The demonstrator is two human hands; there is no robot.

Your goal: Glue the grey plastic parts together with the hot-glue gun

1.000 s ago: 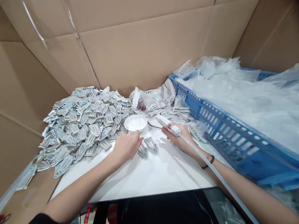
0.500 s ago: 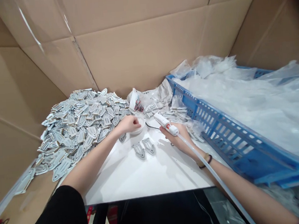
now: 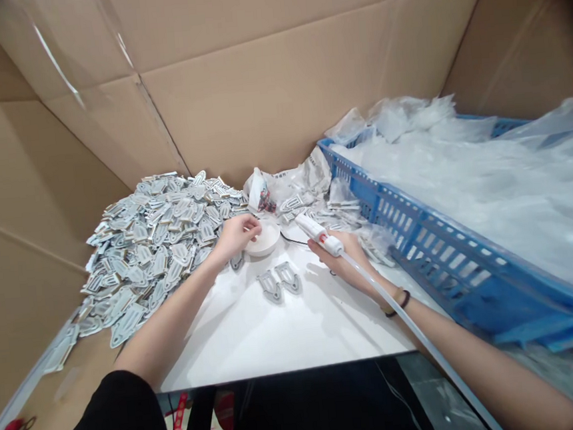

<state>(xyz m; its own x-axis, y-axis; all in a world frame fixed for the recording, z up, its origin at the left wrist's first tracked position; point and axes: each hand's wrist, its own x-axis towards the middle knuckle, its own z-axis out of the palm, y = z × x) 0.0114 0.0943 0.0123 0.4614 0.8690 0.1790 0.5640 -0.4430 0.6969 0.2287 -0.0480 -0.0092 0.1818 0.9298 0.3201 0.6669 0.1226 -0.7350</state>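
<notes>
My left hand [image 3: 237, 234] hovers over the rim of a small white bowl [image 3: 265, 241], its fingers pinched together on something too small to make out. My right hand [image 3: 343, 261] rests on the white table [image 3: 296, 328] and grips a white pen-shaped tool with a red band [image 3: 319, 235]; a clear tube [image 3: 417, 337] runs from the tool back along my forearm. Two grey clip-shaped pieces [image 3: 280, 282] lie flat on the table between my hands.
A big heap of grey clip pieces [image 3: 153, 243] covers the left side. A blue plastic crate [image 3: 452, 274] full of clear bags stands at the right. Crumpled plastic bags [image 3: 294, 184] lie behind the bowl. Cardboard walls [image 3: 265, 89] enclose the table.
My left hand has left the two clip pieces on the table and moved up to the white bowl, where its fingers have pinched together. My right hand has stayed put with the tool.
</notes>
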